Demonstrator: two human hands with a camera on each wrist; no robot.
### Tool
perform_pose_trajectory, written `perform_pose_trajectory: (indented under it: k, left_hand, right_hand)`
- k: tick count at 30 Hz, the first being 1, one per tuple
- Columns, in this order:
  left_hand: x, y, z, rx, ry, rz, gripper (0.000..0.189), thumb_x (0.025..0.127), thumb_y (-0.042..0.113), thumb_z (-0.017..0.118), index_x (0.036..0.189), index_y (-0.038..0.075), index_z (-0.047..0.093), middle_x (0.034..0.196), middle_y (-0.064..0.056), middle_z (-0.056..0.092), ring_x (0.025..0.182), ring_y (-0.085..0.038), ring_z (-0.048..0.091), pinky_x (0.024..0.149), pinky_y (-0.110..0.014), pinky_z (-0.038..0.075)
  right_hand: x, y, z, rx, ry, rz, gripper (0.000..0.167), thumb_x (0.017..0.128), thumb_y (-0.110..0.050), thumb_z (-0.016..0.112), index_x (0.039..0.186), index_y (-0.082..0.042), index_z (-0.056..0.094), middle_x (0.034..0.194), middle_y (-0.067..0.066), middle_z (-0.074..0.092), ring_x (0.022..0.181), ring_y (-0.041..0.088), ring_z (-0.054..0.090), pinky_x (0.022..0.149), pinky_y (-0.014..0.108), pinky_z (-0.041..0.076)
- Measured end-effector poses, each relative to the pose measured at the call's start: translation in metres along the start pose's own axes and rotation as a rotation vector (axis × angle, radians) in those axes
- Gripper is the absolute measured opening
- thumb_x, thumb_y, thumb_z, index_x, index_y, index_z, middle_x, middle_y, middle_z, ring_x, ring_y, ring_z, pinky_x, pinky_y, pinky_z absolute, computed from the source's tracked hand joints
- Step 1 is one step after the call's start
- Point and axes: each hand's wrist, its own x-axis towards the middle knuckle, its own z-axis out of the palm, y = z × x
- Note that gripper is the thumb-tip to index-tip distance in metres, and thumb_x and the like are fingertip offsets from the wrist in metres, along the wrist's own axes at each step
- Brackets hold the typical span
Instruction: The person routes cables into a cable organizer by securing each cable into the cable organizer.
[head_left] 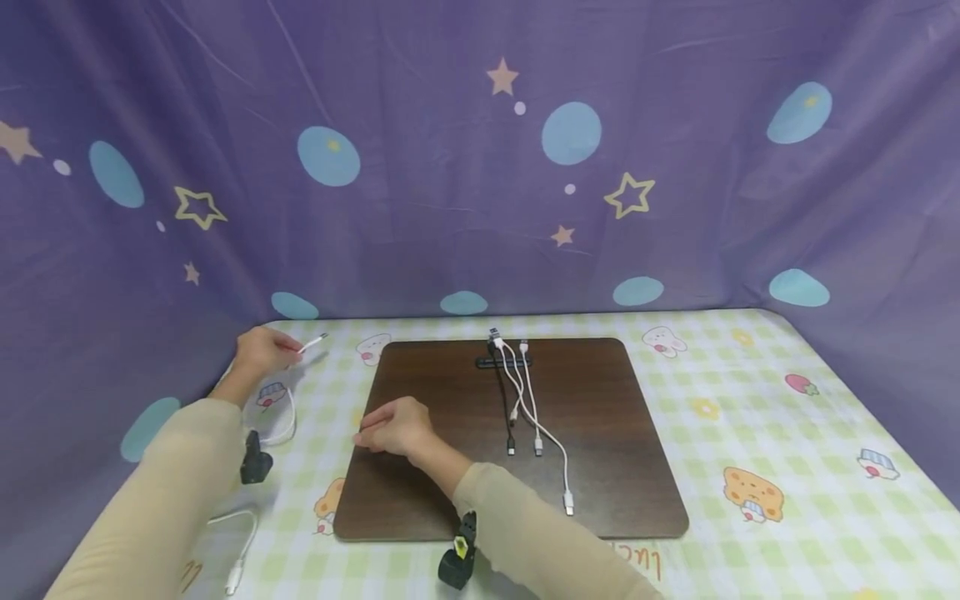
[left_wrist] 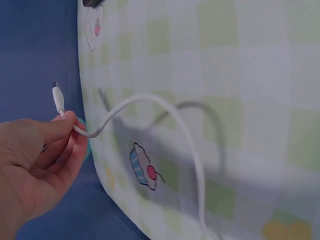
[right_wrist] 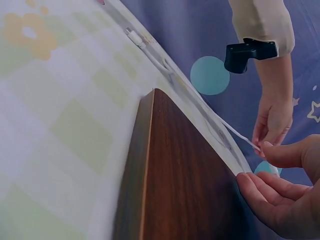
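Observation:
My left hand [head_left: 264, 350] pinches a white charging cable [left_wrist: 185, 125] between thumb and fingers, just behind its small plug [left_wrist: 58, 97]. The plug points away from the hand, and the cable bends down toward the tablecloth. My right hand [head_left: 397, 429] is at the left side of a dark brown wooden board [head_left: 435, 492]. In the right wrist view, the thumb and fingers of the right hand [right_wrist: 285, 195] stand apart with nothing seen between them. Several white cables [head_left: 531, 400] and a black cable [head_left: 504, 400] lie on the board, across a black strip [head_left: 487, 363].
Left of the board, another white plug end [head_left: 235, 575] lies on the green checked tablecloth [head_left: 750, 400]. A purple patterned curtain [head_left: 450, 208] hangs behind and to the sides. Each wrist wears a black camera mount, one on the left [head_left: 255, 460] and one on the right [head_left: 457, 554].

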Motion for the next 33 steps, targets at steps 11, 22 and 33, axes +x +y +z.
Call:
perform_pose_trajectory:
  k: [11, 22, 33]
  left_hand:
    - [-0.001, 0.021, -0.003, -0.076, -0.09, -0.022, 0.026, 0.083, 0.013, 0.072, 0.1, -0.006, 0.071, 0.074, -0.009, 0.075, 0.054, 0.001, 0.06, 0.054, -0.017, 0.051]
    - [-0.004, 0.049, -0.003, -0.27, -0.161, -0.066, 0.032, 0.083, 0.007, 0.07, 0.108, -0.012, 0.066, 0.073, -0.005, 0.075, 0.059, -0.001, 0.065, 0.061, -0.02, 0.059]
    - [-0.011, 0.083, -0.002, -0.37, -0.205, -0.086, 0.034, 0.083, 0.002, 0.07, 0.112, -0.016, 0.062, 0.084, -0.015, 0.076, 0.059, 0.0, 0.064, 0.063, -0.018, 0.059]
  right_hand:
    - [0.003, 0.003, 0.006, 0.112, -0.031, 0.017, 0.018, 0.075, -0.005, 0.08, 0.091, 0.001, 0.074, 0.078, 0.011, 0.075, 0.071, 0.023, 0.074, 0.064, 0.026, 0.062]
    - [0.007, 0.006, 0.013, 0.226, -0.041, 0.017, 0.017, 0.076, 0.0, 0.077, 0.092, 0.005, 0.073, 0.082, 0.018, 0.075, 0.076, 0.027, 0.075, 0.065, 0.028, 0.062]
    - [0.009, 0.008, 0.013, 0.446, -0.074, 0.024, 0.023, 0.078, 0.006, 0.073, 0.1, 0.01, 0.07, 0.092, 0.026, 0.073, 0.086, 0.031, 0.074, 0.074, 0.032, 0.062]
